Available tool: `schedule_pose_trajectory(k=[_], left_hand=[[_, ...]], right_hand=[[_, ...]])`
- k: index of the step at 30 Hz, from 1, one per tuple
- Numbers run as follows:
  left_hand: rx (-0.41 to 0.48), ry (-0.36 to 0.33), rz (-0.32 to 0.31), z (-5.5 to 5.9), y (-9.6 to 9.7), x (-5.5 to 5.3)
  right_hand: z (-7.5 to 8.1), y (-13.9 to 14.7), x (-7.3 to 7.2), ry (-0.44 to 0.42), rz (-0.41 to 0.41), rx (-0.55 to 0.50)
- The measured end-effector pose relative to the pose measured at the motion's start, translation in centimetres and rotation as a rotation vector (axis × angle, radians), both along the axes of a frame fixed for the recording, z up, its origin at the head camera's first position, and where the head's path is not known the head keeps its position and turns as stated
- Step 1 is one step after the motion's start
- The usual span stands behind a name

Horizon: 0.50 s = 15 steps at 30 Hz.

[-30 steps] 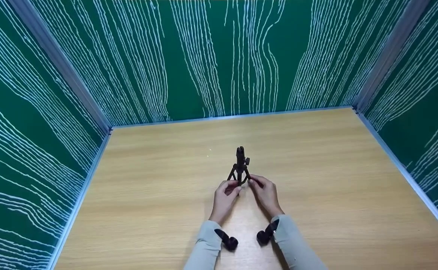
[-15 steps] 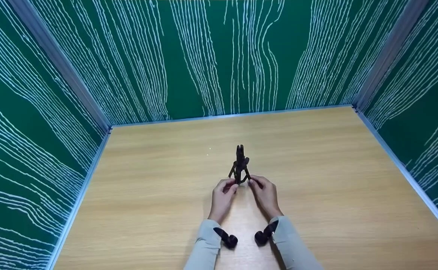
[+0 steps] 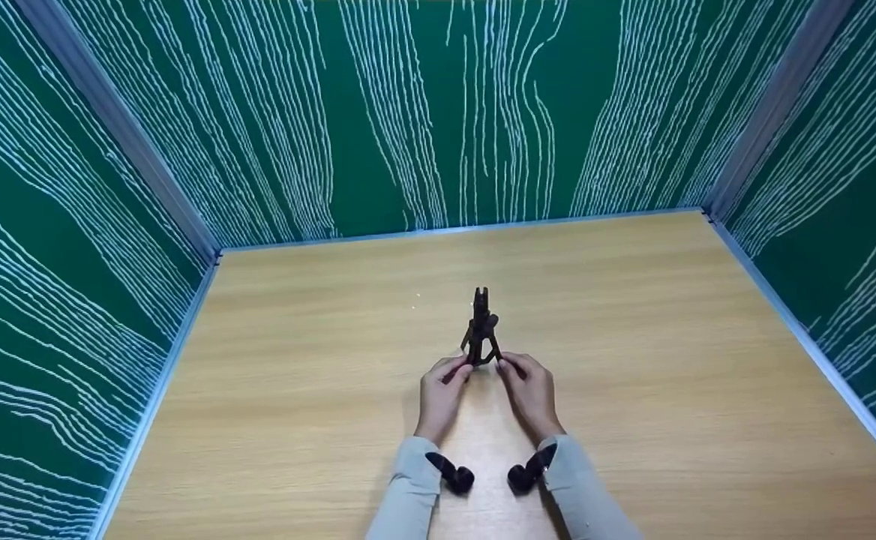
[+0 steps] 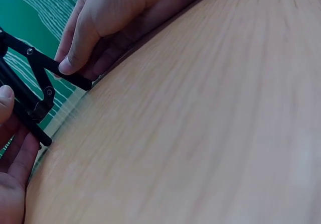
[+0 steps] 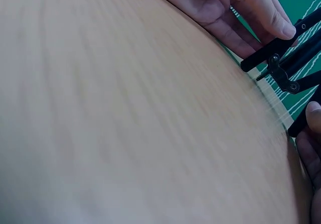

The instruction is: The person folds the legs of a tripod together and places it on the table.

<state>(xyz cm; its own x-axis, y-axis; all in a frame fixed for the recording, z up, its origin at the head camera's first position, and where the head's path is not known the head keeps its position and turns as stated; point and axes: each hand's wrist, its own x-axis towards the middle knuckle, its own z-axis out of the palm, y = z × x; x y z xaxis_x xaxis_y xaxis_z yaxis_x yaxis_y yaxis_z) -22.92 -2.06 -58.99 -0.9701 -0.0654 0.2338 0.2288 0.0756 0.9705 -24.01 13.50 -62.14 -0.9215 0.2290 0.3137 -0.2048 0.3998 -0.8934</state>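
Note:
A small black tripod (image 3: 481, 322) stands upright near the middle of the table, its legs partly spread. My left hand (image 3: 439, 396) pinches its left leg low down, between thumb and fingers. The right hand (image 3: 532, 394) pinches the right leg the same way. In the left wrist view, the right hand (image 4: 118, 18) has its thumb along a tripod leg (image 4: 60, 68), whose foot is close to the tabletop. The right wrist view has the left hand (image 5: 246, 13) on the other leg (image 5: 266, 54). Hinged braces link the legs to the centre post.
The wooden table (image 3: 318, 360) is bounded by green walls (image 3: 378, 112) with wavy white lines at the back and both sides. Black wrist-worn devices (image 3: 459, 478) sit at both light sleeves (image 3: 408, 487). A few tiny white specks lie left of the tripod.
The tripod has turned slightly, and its left leg now appears closer to the post. My left hand has shifted a little left and keeps its pinch; the right hand has barely moved.

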Motion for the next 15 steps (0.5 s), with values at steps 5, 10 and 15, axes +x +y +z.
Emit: schedule_pose_trajectory(k=[5, 10, 15], left_hand=[[0.007, -0.034, -0.006, 0.17, -0.04, -0.01], [0.025, -0.058, -0.011, 0.27, -0.11, -0.03], [0.027, -0.087, -0.015, -0.40, -0.10, -0.27]], right_hand=[[0.11, 0.00, -0.02, 0.012, -0.003, -0.001], [0.18, 0.04, -0.08, 0.026, -0.016, 0.038], [0.09, 0.04, 0.09, 0.014, -0.036, 0.067]])
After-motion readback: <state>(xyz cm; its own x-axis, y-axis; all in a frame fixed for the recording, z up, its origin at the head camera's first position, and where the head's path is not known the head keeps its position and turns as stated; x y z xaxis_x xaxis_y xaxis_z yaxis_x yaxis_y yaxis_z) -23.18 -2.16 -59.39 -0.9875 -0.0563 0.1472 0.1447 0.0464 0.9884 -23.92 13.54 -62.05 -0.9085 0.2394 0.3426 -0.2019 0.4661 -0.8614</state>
